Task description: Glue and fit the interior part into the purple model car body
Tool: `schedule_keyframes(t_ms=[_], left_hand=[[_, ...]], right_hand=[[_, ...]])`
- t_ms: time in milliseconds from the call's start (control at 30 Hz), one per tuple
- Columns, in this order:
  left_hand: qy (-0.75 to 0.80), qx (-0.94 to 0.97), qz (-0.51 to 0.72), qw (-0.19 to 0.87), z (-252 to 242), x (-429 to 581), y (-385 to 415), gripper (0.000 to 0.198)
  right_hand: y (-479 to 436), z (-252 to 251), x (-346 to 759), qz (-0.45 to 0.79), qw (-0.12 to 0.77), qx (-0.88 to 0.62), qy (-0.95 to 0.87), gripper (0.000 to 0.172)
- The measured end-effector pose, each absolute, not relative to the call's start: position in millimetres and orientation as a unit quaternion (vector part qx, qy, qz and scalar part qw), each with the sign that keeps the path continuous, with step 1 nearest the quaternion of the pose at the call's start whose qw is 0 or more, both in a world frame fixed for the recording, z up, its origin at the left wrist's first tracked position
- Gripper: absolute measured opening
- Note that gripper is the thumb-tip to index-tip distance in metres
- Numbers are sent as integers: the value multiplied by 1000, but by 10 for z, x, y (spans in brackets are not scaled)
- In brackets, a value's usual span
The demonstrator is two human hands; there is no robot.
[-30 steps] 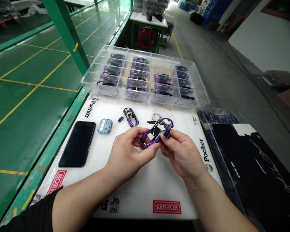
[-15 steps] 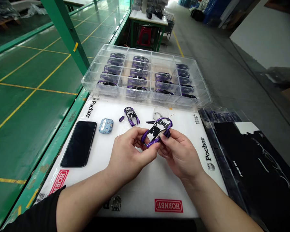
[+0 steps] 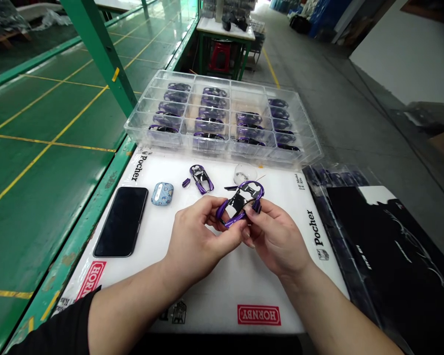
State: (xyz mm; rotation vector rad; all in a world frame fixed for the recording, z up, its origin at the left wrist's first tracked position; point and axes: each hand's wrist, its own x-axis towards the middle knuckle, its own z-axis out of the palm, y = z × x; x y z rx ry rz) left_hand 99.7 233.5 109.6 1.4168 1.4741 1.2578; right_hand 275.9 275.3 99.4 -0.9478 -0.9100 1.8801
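Observation:
Both hands hold a purple and black model car body [image 3: 240,202] above the white table top [image 3: 207,276]. My left hand [image 3: 202,234] grips its near left end between thumb and fingers. At the right side, my right hand [image 3: 276,234] pinches the body's edge by a small dark part [image 3: 257,206]; whether that part is fixed to the body I cannot tell. Beyond my left hand lies a second purple car body [image 3: 202,178], with a small purple piece [image 3: 186,183] beside it. A small clear round dish [image 3: 244,173] sits behind the held body.
A clear compartment tray [image 3: 222,148] with several purple car bodies stands at the back. A phone [image 3: 121,222] and a blue patterned case [image 3: 162,193] lie at the left. On the right, a black printed sheet [image 3: 392,246] partly covers another tray. A green post [image 3: 96,49] rises at the left.
The fingers of my right hand have shifted slightly along the body's edge. The held car body stays almost where it was.

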Motion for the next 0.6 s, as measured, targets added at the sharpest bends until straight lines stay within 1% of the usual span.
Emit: schedule_keyframes(t_ms=[433, 600], left_hand=[[580, 593, 495, 259, 1105, 1004, 2324, 21], [579, 610, 491, 228, 1099, 1006, 2304, 25]], right_hand=[[2753, 969, 2728, 768, 412, -360, -333, 30], [2759, 982, 2728, 770, 413, -353, -334, 30]])
